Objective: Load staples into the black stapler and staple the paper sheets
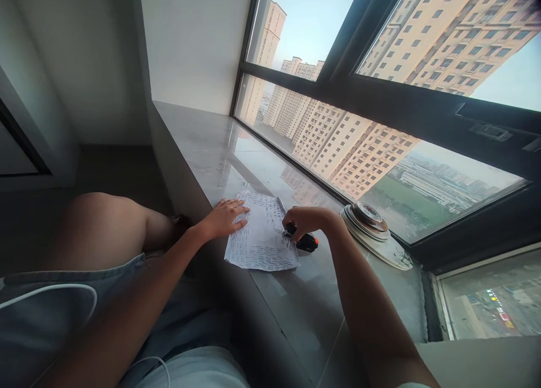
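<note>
A white sheet of paper (pixel 264 230) covered in dense dark writing lies on the grey tiled windowsill, its lower edge slightly curled. My left hand (pixel 227 216) rests flat on the paper's left edge, fingers spread. At the right edge of the sheet, my right hand (pixel 296 222) is closed around a small black object (pixel 291 228), partly hidden by the fingers. Just beyond lies a black body with an orange end (pixel 307 242); whether it is part of the held object I cannot tell.
A stack of round discs or plates (pixel 369 222) stands on the windowsill (pixel 203 140) by the dark window frame (pixel 291 81). The sill's front edge drops off beside my legs. A white cable (pixel 63 286) runs across my clothing.
</note>
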`<action>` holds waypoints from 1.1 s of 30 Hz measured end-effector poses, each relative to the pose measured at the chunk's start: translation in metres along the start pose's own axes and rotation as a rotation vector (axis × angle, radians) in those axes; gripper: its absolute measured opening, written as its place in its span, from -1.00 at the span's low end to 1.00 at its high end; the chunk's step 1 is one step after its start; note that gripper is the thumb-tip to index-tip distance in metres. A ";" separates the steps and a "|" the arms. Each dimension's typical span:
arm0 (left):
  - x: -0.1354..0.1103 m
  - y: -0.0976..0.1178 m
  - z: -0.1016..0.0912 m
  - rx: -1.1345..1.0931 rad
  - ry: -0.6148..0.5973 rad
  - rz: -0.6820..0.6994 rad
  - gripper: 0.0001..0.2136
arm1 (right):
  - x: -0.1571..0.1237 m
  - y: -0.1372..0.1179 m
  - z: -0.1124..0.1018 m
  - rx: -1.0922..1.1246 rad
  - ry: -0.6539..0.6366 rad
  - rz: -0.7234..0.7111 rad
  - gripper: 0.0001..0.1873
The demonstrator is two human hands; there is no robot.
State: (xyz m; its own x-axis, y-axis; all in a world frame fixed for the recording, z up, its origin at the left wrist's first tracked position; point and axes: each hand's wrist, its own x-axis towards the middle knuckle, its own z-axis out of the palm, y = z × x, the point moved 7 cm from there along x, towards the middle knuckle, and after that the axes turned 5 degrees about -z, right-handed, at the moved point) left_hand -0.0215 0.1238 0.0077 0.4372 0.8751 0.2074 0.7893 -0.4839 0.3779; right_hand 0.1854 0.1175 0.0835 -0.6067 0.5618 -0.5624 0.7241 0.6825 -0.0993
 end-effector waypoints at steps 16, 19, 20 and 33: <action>0.001 0.000 -0.005 0.008 0.025 0.001 -0.50 | 0.010 -0.006 -0.003 0.105 0.067 -0.145 -0.55; 0.001 0.000 -0.005 0.014 0.033 0.006 -0.51 | 0.012 -0.007 -0.007 0.259 0.113 -0.199 -0.47; 0.001 0.000 -0.005 0.015 0.034 0.007 -0.51 | 0.015 -0.007 -0.008 0.307 0.147 -0.200 -0.42; 0.000 -0.007 -0.010 -0.012 0.051 -0.001 -0.53 | 0.059 0.014 0.002 0.510 0.472 -0.005 -0.37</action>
State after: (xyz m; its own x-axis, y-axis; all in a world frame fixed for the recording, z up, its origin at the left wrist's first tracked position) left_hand -0.0314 0.1276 0.0144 0.4134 0.8748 0.2527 0.7843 -0.4831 0.3893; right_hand 0.1603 0.1592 0.0477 -0.6047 0.7811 -0.1555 0.7143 0.4455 -0.5398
